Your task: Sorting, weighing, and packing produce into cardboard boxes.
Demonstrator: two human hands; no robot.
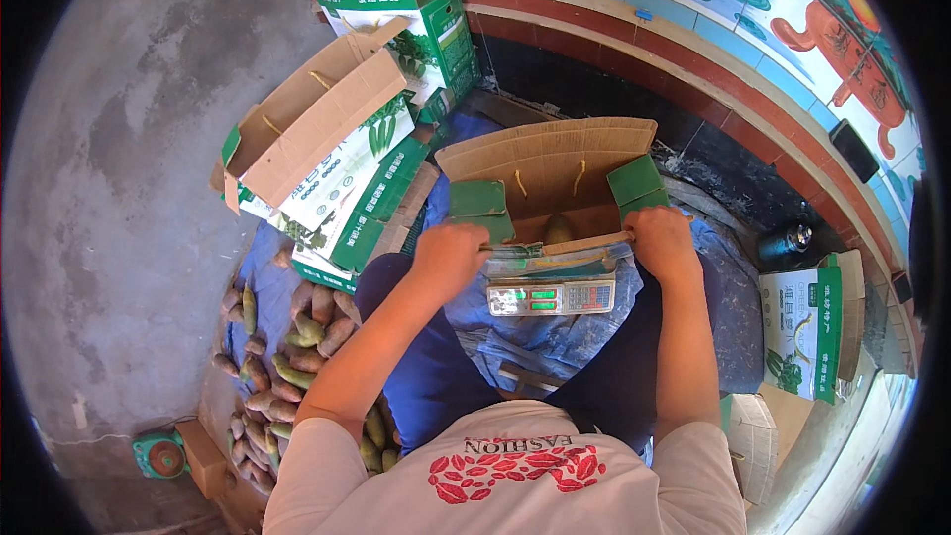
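Observation:
An open cardboard carton [545,154] with green side flaps and yellow cord handles stands in front of me. Its tall far flap is raised. Inside it, the end of a greenish, long root vegetable [558,229] shows; the rest of the inside is hidden. My left hand [448,260] is closed on the carton's near edge at the left corner. At the opposite corner, my right hand [662,244] grips the same edge. Just below that edge, between my knees, is the keypad and lit display panel of a digital scale [551,297]. Whether the carton rests on the scale is hidden.
Left of my legs lies a heap of muddy, long root vegetables [282,381]. Several printed cartons [342,154] are stacked at the far left. Another carton [800,332] stands at the right, near a dark cylindrical flask [786,243]. A tiled wall [684,15] curves behind.

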